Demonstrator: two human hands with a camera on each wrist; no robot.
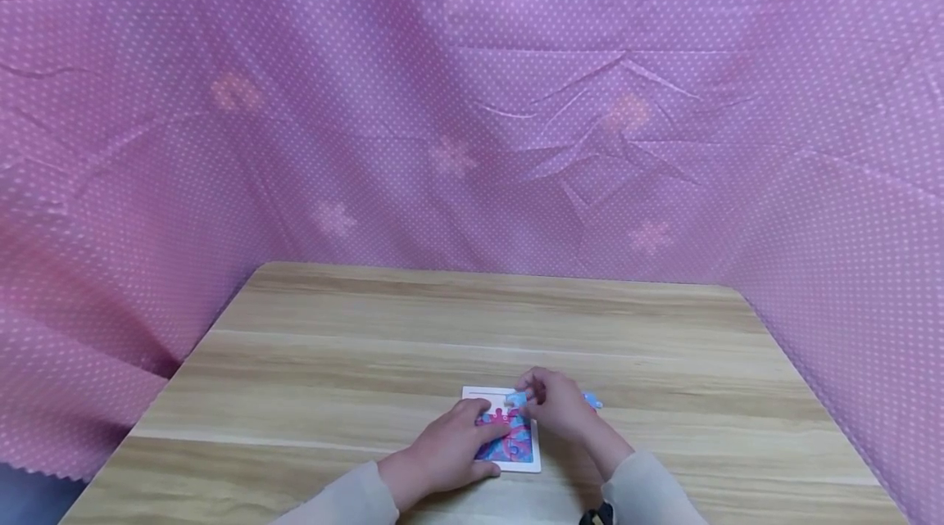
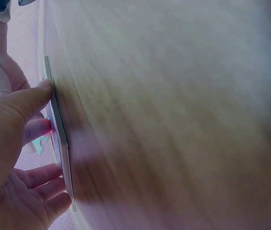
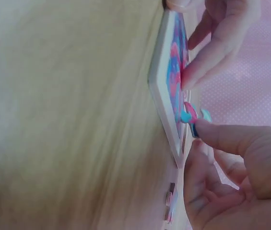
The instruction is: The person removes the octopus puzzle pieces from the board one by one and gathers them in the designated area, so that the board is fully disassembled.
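Observation:
A small jigsaw puzzle in a white frame lies on the table, partly filled with pink, blue and purple pieces. My left hand rests on its left side. The left thumb is at the frame's near edge, and one finger touches the fitted pieces, as the right wrist view shows. Over the upper right part of the frame, my right hand pinches a puzzle piece coloured pink and light blue between thumb and fingers. That piece is tilted up from the puzzle's surface. The right hand covers part of the frame's right edge.
Just right of my right hand lie loose puzzle pieces, also seen low in the right wrist view. The wood-grain table extends around the puzzle. A pink dotted curtain hangs behind and at both sides.

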